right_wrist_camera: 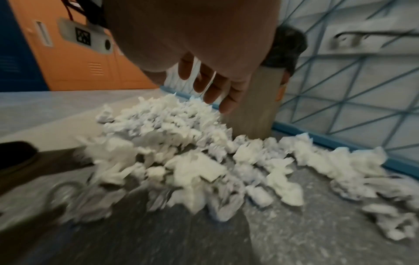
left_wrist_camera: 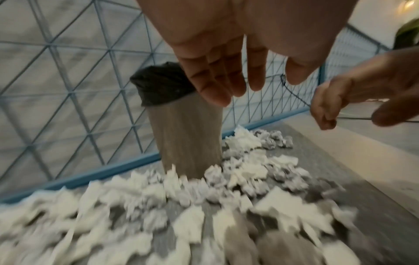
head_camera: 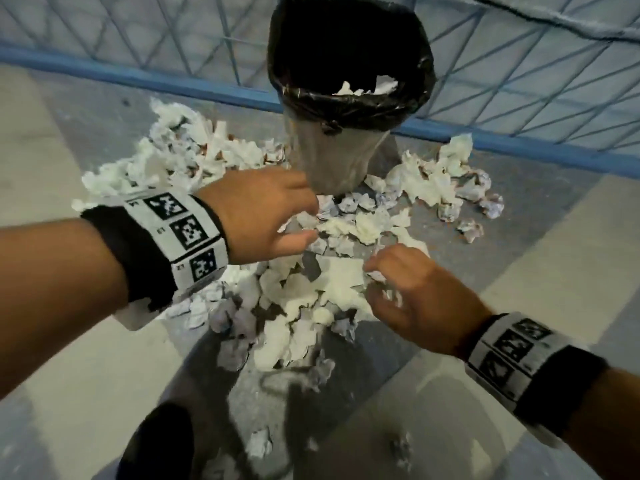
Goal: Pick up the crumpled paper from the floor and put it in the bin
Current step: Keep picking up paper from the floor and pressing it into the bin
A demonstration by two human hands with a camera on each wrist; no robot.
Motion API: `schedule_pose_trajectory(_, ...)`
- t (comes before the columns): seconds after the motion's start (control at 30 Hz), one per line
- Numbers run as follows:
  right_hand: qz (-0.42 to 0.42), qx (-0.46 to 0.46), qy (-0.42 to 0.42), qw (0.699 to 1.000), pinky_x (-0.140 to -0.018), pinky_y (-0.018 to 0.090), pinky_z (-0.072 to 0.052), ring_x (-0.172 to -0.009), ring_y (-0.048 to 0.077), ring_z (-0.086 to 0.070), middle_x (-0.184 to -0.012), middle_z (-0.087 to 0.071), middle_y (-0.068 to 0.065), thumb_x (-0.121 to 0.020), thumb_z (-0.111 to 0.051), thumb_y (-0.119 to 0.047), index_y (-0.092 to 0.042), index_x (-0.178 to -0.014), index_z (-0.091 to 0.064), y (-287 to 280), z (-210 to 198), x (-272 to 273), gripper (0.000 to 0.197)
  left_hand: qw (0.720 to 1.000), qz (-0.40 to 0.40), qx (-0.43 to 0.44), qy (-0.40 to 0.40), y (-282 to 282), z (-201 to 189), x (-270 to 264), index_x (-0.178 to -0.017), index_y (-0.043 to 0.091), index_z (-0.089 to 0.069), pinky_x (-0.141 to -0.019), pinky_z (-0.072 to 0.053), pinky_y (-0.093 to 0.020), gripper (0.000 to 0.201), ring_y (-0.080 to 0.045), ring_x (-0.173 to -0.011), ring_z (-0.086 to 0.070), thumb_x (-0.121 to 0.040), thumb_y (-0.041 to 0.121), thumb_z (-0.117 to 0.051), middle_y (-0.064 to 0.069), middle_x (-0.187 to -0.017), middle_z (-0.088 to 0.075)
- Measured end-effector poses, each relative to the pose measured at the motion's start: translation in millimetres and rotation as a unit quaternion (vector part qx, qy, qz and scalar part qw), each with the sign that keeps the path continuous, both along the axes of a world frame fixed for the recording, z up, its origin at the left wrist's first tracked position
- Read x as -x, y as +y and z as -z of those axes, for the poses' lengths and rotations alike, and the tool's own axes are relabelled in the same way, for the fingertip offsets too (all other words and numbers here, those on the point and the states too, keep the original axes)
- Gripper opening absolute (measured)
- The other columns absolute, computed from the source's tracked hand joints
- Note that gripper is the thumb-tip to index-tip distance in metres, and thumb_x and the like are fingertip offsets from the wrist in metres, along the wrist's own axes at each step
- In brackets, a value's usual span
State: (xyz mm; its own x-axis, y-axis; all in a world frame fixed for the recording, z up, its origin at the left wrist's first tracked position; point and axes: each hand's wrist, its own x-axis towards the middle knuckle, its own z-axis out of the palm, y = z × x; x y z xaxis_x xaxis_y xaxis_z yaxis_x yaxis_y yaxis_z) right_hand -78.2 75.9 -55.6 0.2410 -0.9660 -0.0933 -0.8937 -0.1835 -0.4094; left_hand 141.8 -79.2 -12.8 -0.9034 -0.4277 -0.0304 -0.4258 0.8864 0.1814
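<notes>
Crumpled white paper (head_camera: pixel 341 284) lies in a loose pile on the grey floor around the foot of the bin (head_camera: pixel 332 157), and also shows as paper (left_wrist_camera: pixel 238 175) and paper (right_wrist_camera: pixel 181 143). The bin is a grey cylinder with a black liner, with a few paper scraps inside. My left hand (head_camera: pixel 313 220) hovers just above the pile in front of the bin (left_wrist_camera: pixel 186 136), its fingers (left_wrist_camera: pixel 217 93) straight and empty. My right hand (head_camera: pixel 374 278) hangs over the pile's near side with loosely bent fingers (right_wrist_camera: pixel 213 93), holding nothing. The bin (right_wrist_camera: pixel 256 107) stands right behind them.
A blue wire-mesh fence (head_camera: pixel 519 81) with a blue bottom rail (head_camera: pixel 207 88) runs behind the bin. Orange lockers (right_wrist_camera: pixel 79 68) stand to the left. A dark shoe (head_camera: pixel 156 441) is at the bottom, and a dark cable (head_camera: pixel 554 19) crosses the upper right.
</notes>
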Motion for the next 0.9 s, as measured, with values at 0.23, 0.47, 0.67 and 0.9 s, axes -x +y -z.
schedule_pose_trajectory(0.23,-0.14,-0.136,0.07,0.978,-0.092,0.043,-0.047,-0.118,0.026,-0.048,-0.137,-0.044,0.003,-0.079,-0.056,-0.058,-0.031,-0.134,-0.034,23.3,62.3,-50.9,0.066,0.962,-0.106,-0.127,-0.219,117.3,65.9,-50.6,-0.124,0.026,-0.041,-0.079,-0.049,-0.038,0.057,-0.022,-0.108,-0.048,-0.081,0.064,-0.043,0.0,-0.118,-0.045)
schedule_pose_trajectory(0.47,-0.249,-0.098,0.152,0.952,-0.101,0.07,-0.024,-0.138,0.041,-0.02,-0.156,-0.011,0.012,-0.065,-0.063,-0.07,-0.038,-0.143,-0.01,32.6,110.9,-102.3,0.1,0.926,-0.035,-0.235,-0.293,218.2,137.9,-106.7,-0.119,0.022,-0.038,-0.056,-0.054,-0.037,0.07,-0.029,-0.09,-0.055,-0.063,0.064,-0.049,-0.007,-0.114,-0.05)
schedule_pose_trajectory(0.67,-0.245,-0.09,0.201,0.944,-0.097,0.073,-0.024,-0.127,0.049,-0.037,-0.151,-0.026,0.021,-0.069,-0.044,-0.079,-0.032,-0.141,-0.032,37.3,157.0,-118.5,0.087,0.95,-0.051,-0.21,-0.227,239.2,173.1,-102.8,-0.129,0.028,-0.034,-0.063,-0.052,-0.04,0.057,-0.032,-0.092,-0.056,-0.076,0.05,-0.03,-0.008,-0.125,-0.05)
schedule_pose_trajectory(0.9,-0.238,-0.035,0.175,0.955,-0.072,0.047,-0.044,-0.09,0.041,-0.059,-0.12,-0.059,0.023,-0.089,-0.037,-0.055,-0.018,-0.113,-0.059,27.3,160.7,-123.8,0.05,0.928,-0.135,-0.26,-0.228,235.1,192.5,-118.2,-0.125,0.036,-0.029,-0.066,-0.052,-0.04,0.044,-0.031,-0.093,-0.053,-0.084,0.051,-0.021,-0.006,-0.126,-0.035)
